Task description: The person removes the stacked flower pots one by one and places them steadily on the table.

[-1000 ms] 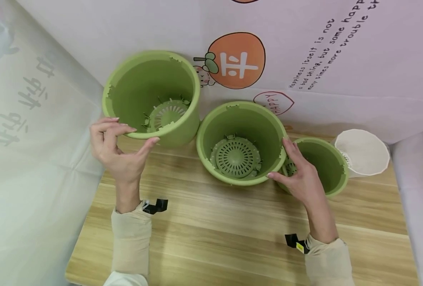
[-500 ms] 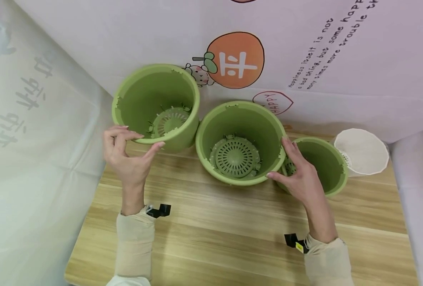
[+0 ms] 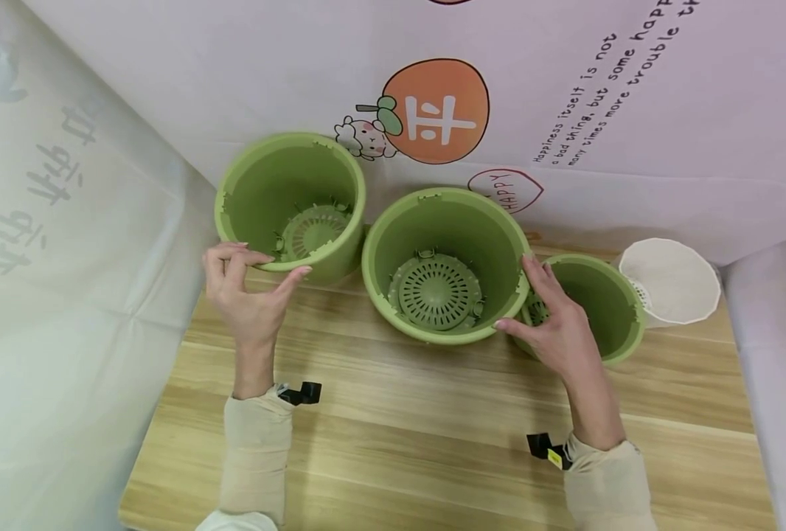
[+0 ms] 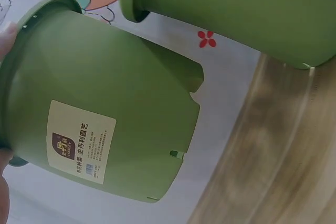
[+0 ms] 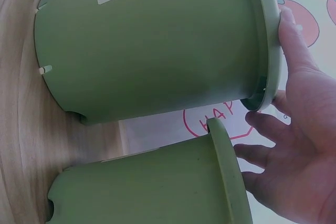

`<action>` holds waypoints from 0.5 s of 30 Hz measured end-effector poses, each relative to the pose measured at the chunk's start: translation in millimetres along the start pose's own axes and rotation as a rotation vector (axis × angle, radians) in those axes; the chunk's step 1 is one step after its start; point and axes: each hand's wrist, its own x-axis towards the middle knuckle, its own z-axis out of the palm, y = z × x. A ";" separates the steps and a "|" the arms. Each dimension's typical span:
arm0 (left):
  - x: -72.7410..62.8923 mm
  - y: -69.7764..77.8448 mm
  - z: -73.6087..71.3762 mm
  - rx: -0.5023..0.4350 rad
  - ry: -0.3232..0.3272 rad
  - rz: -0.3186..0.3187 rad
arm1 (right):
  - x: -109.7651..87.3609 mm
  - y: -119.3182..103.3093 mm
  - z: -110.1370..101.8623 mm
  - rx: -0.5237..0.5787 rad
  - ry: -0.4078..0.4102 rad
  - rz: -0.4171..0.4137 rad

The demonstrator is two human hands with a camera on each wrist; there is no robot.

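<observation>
At the left of the head view, a green plastic flowerpot (image 3: 270,184) tilts slightly, its slotted base visible inside. My left hand (image 3: 247,302) pinches its front rim between thumb and fingers. The left wrist view shows the pot's labelled side (image 4: 81,142); whether its base touches the table, I cannot tell. Beside it on the table stands a second green flowerpot (image 3: 449,221) of similar size. My right hand (image 3: 562,324) grips this pot's right rim, thumb in front and fingers behind, as the right wrist view also shows its wall (image 5: 157,61).
A smaller green pot (image 3: 608,310) stands right of the middle one, partly behind my right hand. Farther right is a white pot (image 3: 678,284). All are along the back of a wooden table (image 3: 419,428), against a printed cloth (image 3: 300,59).
My left hand and the left flowerpot have moved down and slightly right, the pot looking smaller and lower. My right hand and the middle pot have stayed in place.
</observation>
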 end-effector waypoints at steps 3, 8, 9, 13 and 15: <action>-4.3 -2.1 -0.2 0.025 0.003 -0.009 | 0.1 -1.1 1.4 -0.001 0.006 0.004; -4.8 20.1 0.4 0.033 -0.020 -0.041 | -0.2 -2.7 4.4 0.014 0.030 0.005; -4.9 24.1 0.5 0.030 -0.025 -0.046 | -0.2 -2.9 4.9 0.016 0.034 0.005; -12.6 12.8 -0.6 0.025 -0.045 -0.056 | 0.1 -2.9 6.1 0.017 0.043 0.010; -18.3 0.1 -1.5 0.033 -0.055 -0.061 | 0.4 -2.9 6.3 0.015 0.043 0.013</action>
